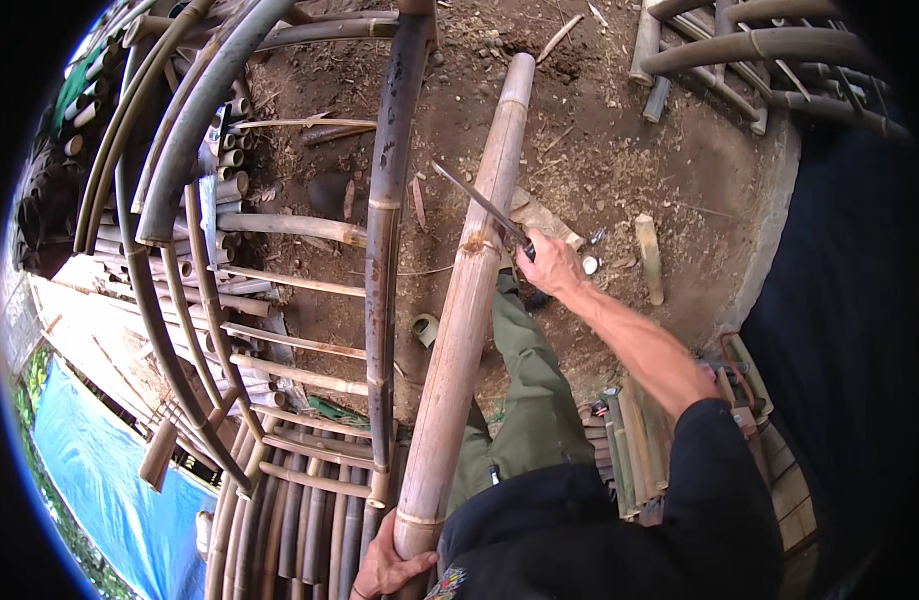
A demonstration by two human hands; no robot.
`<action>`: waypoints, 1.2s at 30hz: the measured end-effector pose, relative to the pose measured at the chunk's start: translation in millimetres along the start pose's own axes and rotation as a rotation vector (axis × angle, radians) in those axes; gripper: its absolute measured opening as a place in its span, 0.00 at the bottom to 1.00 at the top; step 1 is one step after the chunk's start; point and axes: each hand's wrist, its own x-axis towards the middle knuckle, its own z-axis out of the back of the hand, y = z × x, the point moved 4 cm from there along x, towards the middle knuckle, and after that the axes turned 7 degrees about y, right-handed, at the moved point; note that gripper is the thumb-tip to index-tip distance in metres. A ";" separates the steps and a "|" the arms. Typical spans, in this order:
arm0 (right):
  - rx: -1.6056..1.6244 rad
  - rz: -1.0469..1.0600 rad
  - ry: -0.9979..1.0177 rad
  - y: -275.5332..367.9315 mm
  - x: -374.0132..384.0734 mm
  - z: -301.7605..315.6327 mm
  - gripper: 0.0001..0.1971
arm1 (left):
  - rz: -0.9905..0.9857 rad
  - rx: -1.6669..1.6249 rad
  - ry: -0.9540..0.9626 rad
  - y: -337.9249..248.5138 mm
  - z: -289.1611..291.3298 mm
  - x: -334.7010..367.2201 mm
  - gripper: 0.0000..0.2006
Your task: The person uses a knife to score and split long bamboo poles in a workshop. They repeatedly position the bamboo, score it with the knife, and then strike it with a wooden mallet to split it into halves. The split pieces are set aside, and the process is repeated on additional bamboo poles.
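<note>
A thick, pale brown bamboo pole [455,340] runs from beside my waist up and away across the middle of the view, tilted slightly right at its far end. My left hand [385,568] grips its near end, with the thumb over the side of the cut tube. In my right hand [557,264] is the dark handle of a long-bladed knife [487,207]. The blade slants across the pole, its tip past the pole's left side. A rough, darker mark shows at a node just below the blade. Whether the edge touches the bamboo I cannot tell.
To the left stands a bamboo frame [385,200] with several rungs. Stacked bamboo poles [310,520] lie at lower left, near a blue tarp [110,480]. Bamboo offcuts [650,260] lie on the dirt floor. More bamboo framework [765,45] stands at far right.
</note>
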 end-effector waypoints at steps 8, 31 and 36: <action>0.072 -0.192 0.286 7.2 8.6 7.3 0.10 | -0.073 -0.439 0.116 10.7 -7.0 12.4 0.44; 0.112 -0.126 0.154 -3.3 25.2 19.3 0.06 | 0.040 -0.734 0.251 10.2 -10.6 23.1 0.44; 0.090 0.238 -0.023 11.2 4.2 11.3 0.07 | 0.096 -0.816 0.233 19.1 -14.6 23.5 0.44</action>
